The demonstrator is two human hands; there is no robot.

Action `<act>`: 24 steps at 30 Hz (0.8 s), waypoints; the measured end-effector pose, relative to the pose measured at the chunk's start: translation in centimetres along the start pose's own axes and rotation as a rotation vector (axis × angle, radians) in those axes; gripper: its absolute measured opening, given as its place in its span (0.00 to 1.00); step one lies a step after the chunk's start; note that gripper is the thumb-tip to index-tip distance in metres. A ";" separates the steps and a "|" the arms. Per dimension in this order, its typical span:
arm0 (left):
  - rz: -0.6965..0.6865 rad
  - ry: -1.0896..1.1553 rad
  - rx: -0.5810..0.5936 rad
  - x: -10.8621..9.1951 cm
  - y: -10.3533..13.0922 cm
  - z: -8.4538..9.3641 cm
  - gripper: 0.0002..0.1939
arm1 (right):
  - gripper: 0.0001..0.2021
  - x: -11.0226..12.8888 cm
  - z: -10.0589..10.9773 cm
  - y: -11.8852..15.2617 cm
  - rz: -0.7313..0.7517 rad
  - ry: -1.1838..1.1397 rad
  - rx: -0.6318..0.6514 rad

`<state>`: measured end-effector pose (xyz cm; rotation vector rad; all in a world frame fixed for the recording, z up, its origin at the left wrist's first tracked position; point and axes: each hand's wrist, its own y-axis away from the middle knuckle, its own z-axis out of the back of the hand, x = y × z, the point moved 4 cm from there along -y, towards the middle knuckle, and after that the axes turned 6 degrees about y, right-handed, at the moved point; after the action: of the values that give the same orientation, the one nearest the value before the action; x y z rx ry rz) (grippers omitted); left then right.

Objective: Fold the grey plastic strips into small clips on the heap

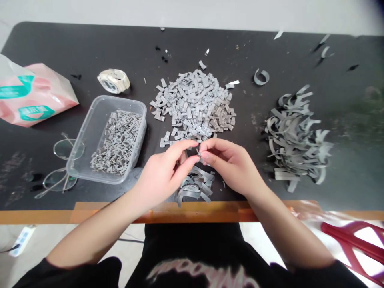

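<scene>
My left hand [163, 169] and my right hand [232, 165] meet over the front of the table, fingertips pinched together. Between them is a small grey piece [198, 153], mostly covered by the fingers; its exact kind is too small to make out. Just below the hands lies a small pile of short grey strips [195, 187], partly hidden by my left hand. Right beyond the fingertips spreads a large heap of small grey folded strip pieces [193, 102]. A clear plastic container [87, 130] to the left holds many tiny grey clip-like parts [118, 142].
Curled grey strips [297, 140] are piled at the right, with a single curl [261, 77] farther back. A white watch [114, 81], glasses [61, 179] and a pink and white bag [39, 94] lie at the left. A red stool [354, 240] stands below the table's front edge.
</scene>
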<state>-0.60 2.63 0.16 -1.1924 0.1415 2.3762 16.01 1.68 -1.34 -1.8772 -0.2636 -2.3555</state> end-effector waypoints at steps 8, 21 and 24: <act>0.051 0.009 0.056 0.3 -0.3 -0.3 0.11 | 0.05 0.1 -0.2 0.1 0.126 0.262 -0.038; 0.029 0.118 0.172 0.6 -0.7 0.0 0.07 | 0.07 0.2 0.2 0.2 -0.024 -0.058 0.151; 0.041 0.174 0.173 0.5 -0.7 -0.1 0.07 | 0.07 0.2 0.2 0.2 -0.046 -0.115 0.136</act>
<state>-0.44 3.37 -0.20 -1.3213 0.4236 2.2400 16.23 1.58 -1.12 -1.9638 -0.4704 -2.1985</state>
